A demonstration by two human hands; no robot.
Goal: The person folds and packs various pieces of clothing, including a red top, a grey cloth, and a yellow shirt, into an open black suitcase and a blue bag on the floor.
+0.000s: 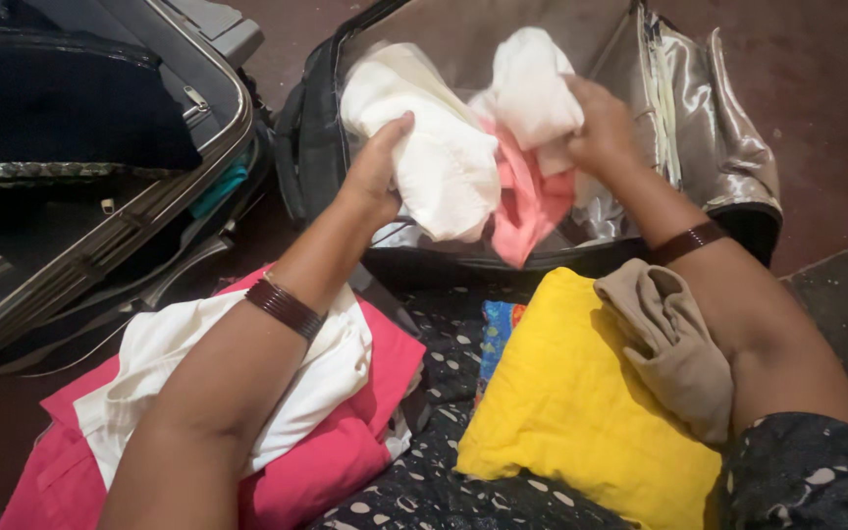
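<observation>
Left hand [377, 162]: raised over the open grey bag [709, 147], fingers closed around a bunched white garment [439, 147], thumb on top of the cloth. A dark brown wristband [285, 308] sits on the left forearm.

Right hand [601, 128]: also over the bag, fingers clenched on a second wad of white cloth [532, 88]; a brown band [689, 241] circles that wrist. The fingertips are buried in the fabric and cannot be seen singly.

White garment and white cloth: held side by side above the bag's mouth, touching one another. Whether they are two pieces or one cannot be told.

Pink cloth [527, 206]: hangs between the two hands, below the white bundles, its lower tip dangling at the bag's near rim.

Grey bag: lies open on the floor, zip flap with shiny silver lining folded out to the right, interior pale.

Suitcase [100, 196]: to the left, lid open, dark clothes inside, a teal scrap at its edge; close beside the bag.

Pink folded clothes [326, 461]: stack at lower left, under the left forearm, with a white shirt [159, 363] spread on top.

Yellow folded cloth [571, 402]: lower centre, near the bag, resting on dark white-spotted fabric [444, 373]. A crumpled tan cloth [669, 344] lies on its right corner, against the right forearm. A blue patterned piece [498, 329] shows just beside its left edge.

Floor [817, 88]: dark reddish-brown.
</observation>
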